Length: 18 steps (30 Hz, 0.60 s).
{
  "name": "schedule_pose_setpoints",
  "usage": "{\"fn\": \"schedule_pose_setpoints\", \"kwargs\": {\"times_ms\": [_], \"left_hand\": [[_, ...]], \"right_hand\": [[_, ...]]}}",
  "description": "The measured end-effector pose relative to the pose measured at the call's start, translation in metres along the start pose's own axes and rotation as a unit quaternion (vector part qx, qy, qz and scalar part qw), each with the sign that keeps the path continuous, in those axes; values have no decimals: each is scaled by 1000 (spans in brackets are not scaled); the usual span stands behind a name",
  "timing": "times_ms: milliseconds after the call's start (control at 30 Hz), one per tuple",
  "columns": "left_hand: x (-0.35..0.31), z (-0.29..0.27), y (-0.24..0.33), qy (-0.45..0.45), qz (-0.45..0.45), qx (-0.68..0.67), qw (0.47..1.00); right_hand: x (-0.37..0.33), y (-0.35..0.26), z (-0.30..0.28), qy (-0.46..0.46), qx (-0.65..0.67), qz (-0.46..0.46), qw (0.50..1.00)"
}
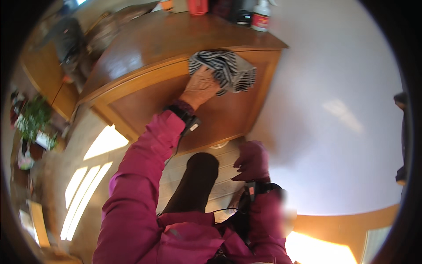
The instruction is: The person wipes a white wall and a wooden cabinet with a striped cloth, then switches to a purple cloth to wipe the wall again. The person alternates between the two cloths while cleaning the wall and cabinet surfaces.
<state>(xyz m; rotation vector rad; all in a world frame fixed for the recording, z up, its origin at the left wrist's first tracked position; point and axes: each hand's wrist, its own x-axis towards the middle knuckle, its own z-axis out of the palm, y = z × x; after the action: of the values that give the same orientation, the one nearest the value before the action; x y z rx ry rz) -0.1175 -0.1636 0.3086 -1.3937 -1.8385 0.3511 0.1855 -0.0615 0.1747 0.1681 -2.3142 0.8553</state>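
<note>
Mid-wipe: the left hand (200, 88) presses a striped cloth (226, 70), fingers clamped on it, against the wooden cabinet (145, 101) front at twelve o'clock. The right hand (252, 160) hangs loosely curled, empty. Next, I judge, lower strokes.

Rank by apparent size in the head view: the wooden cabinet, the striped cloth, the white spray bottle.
1. Wooden cabinet, largest by far.
2. Striped cloth, under the left hand.
3. White spray bottle, smallest, though it stands farther from the camera.

Sunlight is streaming across the floor (94, 176) in bright patches, the cabinet top (132, 57) is glaring, and fisheye edges are bending, blurring.
</note>
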Motion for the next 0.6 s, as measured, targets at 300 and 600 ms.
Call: {"fn": "schedule_pose_setpoints", "kwargs": {"times_ms": [300, 600], "left_hand": [[22, 21, -1, 245, 61, -79, 964], [20, 38, 3, 320, 87, -142, 933]], "right_hand": [[-16, -34, 98, 226, 395, 269, 849], [10, -40, 60, -115, -224, 131, 959]]}}
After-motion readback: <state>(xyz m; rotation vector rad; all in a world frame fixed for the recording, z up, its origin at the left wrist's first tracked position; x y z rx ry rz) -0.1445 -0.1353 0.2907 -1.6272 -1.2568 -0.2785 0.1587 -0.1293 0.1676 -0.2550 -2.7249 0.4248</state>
